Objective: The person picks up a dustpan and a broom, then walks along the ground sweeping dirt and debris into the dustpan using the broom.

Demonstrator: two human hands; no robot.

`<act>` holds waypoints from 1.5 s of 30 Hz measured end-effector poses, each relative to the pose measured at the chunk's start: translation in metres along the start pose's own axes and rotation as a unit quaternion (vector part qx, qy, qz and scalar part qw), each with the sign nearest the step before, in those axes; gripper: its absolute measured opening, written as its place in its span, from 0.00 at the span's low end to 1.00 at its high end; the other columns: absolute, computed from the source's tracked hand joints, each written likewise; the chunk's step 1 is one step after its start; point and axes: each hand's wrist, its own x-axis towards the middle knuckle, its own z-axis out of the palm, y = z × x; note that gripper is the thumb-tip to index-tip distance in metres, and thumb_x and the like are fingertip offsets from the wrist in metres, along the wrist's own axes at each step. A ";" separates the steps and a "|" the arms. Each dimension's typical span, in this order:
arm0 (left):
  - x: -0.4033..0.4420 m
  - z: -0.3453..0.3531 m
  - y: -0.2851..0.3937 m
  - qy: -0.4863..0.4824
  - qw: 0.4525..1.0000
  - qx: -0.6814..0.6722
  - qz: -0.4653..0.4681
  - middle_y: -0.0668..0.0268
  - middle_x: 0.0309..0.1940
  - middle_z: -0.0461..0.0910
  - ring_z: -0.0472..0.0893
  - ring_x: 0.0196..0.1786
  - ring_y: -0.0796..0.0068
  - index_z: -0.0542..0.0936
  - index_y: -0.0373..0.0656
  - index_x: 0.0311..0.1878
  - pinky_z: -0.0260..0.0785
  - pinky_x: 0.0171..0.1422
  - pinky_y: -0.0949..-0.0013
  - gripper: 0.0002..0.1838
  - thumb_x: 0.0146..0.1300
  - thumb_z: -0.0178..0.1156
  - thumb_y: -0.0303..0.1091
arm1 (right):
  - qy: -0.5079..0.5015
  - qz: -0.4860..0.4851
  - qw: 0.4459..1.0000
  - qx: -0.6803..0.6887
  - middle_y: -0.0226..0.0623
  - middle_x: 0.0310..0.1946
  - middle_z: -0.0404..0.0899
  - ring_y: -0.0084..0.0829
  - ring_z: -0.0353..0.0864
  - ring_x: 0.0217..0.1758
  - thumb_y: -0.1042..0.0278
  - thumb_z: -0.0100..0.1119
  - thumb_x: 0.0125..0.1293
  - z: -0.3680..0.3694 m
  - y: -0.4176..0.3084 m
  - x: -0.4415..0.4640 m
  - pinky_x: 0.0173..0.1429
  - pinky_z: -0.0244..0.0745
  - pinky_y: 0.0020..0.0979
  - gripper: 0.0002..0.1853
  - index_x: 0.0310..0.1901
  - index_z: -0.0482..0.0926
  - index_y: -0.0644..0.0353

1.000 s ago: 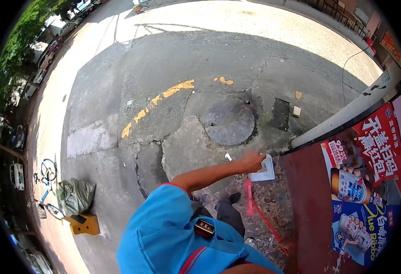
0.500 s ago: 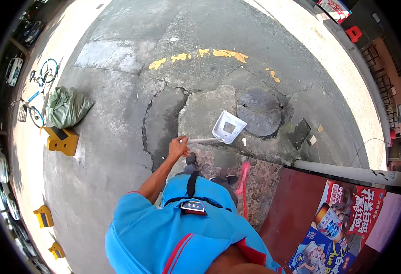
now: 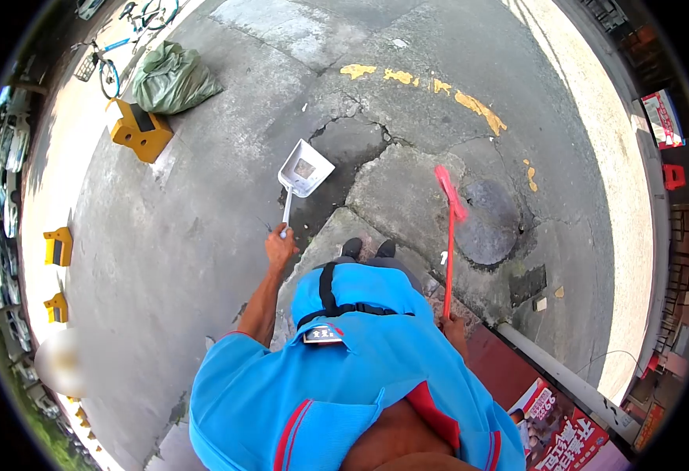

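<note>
My left hand point(image 3: 281, 246) is closed round the handle of a white long-handled dustpan point(image 3: 320, 173). The pan hangs out ahead and left of my feet; whether it touches the pavement I cannot tell. A square brownish patch shows inside it. At my right side, my right hand point(image 3: 454, 329) grips a red broom point(image 3: 450, 259), its fingers partly hidden. The broom's pink-red head point(image 3: 452, 194) points forward, over the cracked concrete beside a round manhole cover point(image 3: 486, 224).
A full green sack point(image 3: 173, 78) lies by a yellow barrier block point(image 3: 140, 132), with a bicycle point(image 3: 109, 51) behind. More yellow blocks point(image 3: 58, 246) line the left. To my right are a pale pipe point(image 3: 568, 381), a red poster point(image 3: 568, 432) and a small pale scrap point(image 3: 540, 304).
The dustpan has swung from in front of me toward the left, its handle now pointing back at me. The broom has come forward from my right side. My view has turned.
</note>
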 end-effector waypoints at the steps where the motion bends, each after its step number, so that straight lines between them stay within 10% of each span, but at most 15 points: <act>1: -0.001 -0.012 -0.008 0.021 0.999 -0.024 -0.030 0.62 0.18 0.78 0.80 0.17 0.71 0.77 0.37 0.55 0.74 0.23 0.70 0.22 0.60 0.55 0.38 | -0.030 0.062 0.998 0.011 0.33 0.17 0.73 0.24 0.70 0.12 0.73 0.54 0.61 -0.005 -0.011 0.018 0.14 0.65 0.29 0.06 0.35 0.75 0.68; 13: -0.049 -0.118 -0.121 0.283 0.859 -0.343 -0.253 0.55 0.27 0.78 0.83 0.23 0.59 0.68 0.38 0.59 0.78 0.22 0.63 0.24 0.63 0.53 0.40 | -0.203 -0.136 0.933 -0.263 0.31 0.16 0.72 0.23 0.70 0.13 0.68 0.56 0.63 0.031 -0.121 0.112 0.16 0.64 0.28 0.12 0.43 0.77 0.68; 29: -0.062 -0.192 -0.208 0.381 0.750 -0.402 -0.361 0.54 0.27 0.79 0.84 0.25 0.57 0.68 0.45 0.59 0.77 0.23 0.62 0.23 0.62 0.55 0.40 | -0.244 -0.097 0.921 -0.287 0.35 0.20 0.77 0.23 0.71 0.16 0.66 0.57 0.65 0.237 -0.226 0.129 0.19 0.66 0.28 0.14 0.46 0.79 0.69; 45: 0.130 -0.281 -0.173 0.303 0.876 -0.288 -0.241 0.59 0.21 0.77 0.83 0.22 0.64 0.77 0.41 0.49 0.76 0.22 0.70 0.19 0.62 0.58 0.45 | -0.216 -0.123 0.941 -0.229 0.30 0.17 0.71 0.22 0.68 0.13 0.69 0.58 0.61 0.501 -0.384 0.256 0.14 0.64 0.28 0.07 0.30 0.73 0.62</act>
